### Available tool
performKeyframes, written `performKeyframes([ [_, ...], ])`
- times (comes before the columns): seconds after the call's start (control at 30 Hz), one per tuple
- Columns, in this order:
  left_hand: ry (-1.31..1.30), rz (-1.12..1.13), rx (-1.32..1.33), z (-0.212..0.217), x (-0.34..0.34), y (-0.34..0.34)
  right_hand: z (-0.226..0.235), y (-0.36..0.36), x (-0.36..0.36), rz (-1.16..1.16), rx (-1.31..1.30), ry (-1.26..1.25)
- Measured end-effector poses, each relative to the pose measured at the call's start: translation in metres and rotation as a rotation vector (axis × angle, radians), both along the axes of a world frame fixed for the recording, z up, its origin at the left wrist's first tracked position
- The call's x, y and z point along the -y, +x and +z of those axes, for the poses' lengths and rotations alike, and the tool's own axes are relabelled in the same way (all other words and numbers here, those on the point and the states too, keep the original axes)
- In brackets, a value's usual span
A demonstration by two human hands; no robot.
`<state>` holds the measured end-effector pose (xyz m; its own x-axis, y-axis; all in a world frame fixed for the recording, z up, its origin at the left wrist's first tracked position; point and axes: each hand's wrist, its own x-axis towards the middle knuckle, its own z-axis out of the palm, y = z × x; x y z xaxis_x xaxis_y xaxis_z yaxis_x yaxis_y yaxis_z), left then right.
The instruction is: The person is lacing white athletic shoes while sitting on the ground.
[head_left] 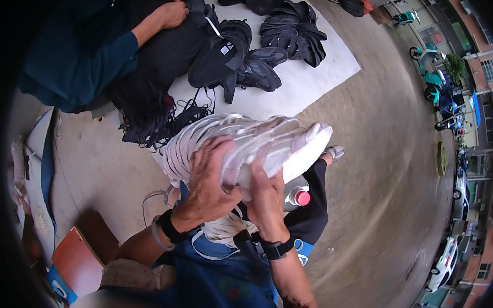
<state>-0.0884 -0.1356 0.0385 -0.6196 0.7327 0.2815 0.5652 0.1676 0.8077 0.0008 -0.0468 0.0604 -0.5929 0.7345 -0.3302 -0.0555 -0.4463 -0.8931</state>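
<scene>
A stack of pale white-pink shoe uppers, nested one in another, lies across my lap and the near edge of the table. My left hand is closed on the stack's near side, its fingers blurred by motion. Beside it, my right hand grips the uppers near their right end, thumb on top. What the fingertips touch underneath is hidden. White straps or laces hang over my lap just below both hands. A bottle with a red cap stands right of my right hand.
Bundles of black shoe uppers lie on the white table ahead. A co-worker's hand rests by a black pile with dangling black laces. A brown wooden seat stands at the lower left. Scooters and cars line the right.
</scene>
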Motion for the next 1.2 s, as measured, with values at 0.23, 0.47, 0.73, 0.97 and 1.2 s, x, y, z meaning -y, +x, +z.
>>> performKeyframes([
  [0.23,0.006,-0.102,0.139,0.009,0.023,-0.014,-0.004,-0.012,0.005,0.146,-0.091,0.147],
  [0.47,-0.103,-0.033,-0.009,0.019,0.02,-0.003,0.013,0.006,0.014,0.186,-0.072,0.383],
  [0.73,-0.129,0.163,0.036,0.049,0.018,-0.017,-0.032,0.127,-0.027,-0.234,0.028,0.163],
  [0.97,-0.345,0.278,-0.268,0.081,0.022,-0.03,-0.064,0.206,-0.038,-0.111,0.173,0.17],
  [1.2,-0.264,0.159,-0.42,0.137,0.017,-0.011,-0.084,0.23,-0.04,-0.123,0.13,0.094],
])
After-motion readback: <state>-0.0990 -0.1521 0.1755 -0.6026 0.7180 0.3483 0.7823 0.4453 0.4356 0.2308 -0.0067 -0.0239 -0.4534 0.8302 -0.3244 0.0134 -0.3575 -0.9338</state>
